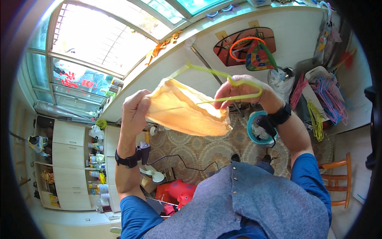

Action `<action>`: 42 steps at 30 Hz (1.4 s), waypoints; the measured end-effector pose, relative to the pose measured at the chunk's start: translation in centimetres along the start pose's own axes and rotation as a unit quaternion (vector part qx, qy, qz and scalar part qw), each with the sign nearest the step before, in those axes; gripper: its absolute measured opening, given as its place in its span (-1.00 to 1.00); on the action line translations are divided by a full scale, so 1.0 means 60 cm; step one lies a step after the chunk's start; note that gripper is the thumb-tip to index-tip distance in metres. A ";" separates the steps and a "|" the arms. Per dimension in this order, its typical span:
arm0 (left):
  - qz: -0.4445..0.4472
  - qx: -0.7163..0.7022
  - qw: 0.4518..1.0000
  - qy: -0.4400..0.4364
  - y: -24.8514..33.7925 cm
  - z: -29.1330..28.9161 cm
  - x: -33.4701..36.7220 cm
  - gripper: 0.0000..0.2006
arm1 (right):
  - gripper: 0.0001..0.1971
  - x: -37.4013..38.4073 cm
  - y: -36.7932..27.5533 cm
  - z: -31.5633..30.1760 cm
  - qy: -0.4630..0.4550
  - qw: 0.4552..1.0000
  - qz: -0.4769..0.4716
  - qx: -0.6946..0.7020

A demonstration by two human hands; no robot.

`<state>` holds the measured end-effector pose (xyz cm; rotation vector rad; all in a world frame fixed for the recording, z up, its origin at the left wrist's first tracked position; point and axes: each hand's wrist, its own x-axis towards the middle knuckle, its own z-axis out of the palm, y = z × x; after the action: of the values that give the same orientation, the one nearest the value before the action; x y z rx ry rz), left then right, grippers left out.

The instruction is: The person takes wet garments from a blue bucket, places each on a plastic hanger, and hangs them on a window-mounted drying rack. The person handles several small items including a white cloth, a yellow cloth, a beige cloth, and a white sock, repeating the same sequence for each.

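Observation:
At chest height a pale yellow-orange cloth garment [185, 113] is spread out in front of me, lit from behind. My left hand [134, 109] is closed on its left end, thumb on top. A light green clothes hanger [209, 71] reaches over and partly into the cloth. My right hand [244, 91] grips the hanger near its right side, with its fingers curled close to the cloth's upper right edge. Part of the hanger is hidden within the fabric. Both wrists carry black straps with small devices.
A blue basin [252, 137] stands on the patterned floor. Pink, blue and yellow hangers [328, 95] hang in bunches at the right. A toy basketball board [227, 49] is on the far wall, a wooden chair [337, 177] lower right, cabinets [69, 159] left, and a red toy [181, 190] near me.

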<state>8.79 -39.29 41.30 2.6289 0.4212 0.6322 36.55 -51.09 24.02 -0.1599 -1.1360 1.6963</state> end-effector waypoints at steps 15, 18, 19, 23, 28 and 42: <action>-0.042 -0.113 0.985 0.126 -0.047 -0.033 -0.052 -0.69 | -0.82 0.029 0.029 0.061 0.140 0.759 -0.036 -0.634; -0.040 -0.049 0.994 0.092 -0.049 -0.061 -0.069 -0.70 | -0.86 0.001 -0.006 0.039 0.202 0.772 -0.052 -0.601; -0.011 -0.047 0.997 0.068 -0.051 -0.068 -0.074 -0.70 | -0.85 -0.002 -0.019 0.033 0.207 0.761 -0.059 -0.612; -0.058 -0.008 0.995 0.075 -0.064 -0.077 -0.091 -0.71 | -0.84 0.007 -0.048 0.031 0.221 0.803 -0.085 -0.547; -0.063 -0.014 0.987 0.149 -0.079 -0.087 -0.110 -0.66 | -0.95 0.029 -0.070 0.044 0.152 0.731 -0.121 -0.654; -0.084 -0.026 0.983 0.159 -0.111 -0.072 -0.171 -0.68 | -0.75 0.117 -0.085 0.112 0.156 0.740 -0.150 -0.638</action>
<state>-3.34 -36.01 38.08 2.4130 0.7014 0.9953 32.89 -49.46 34.25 -1.0067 -1.7501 0.3187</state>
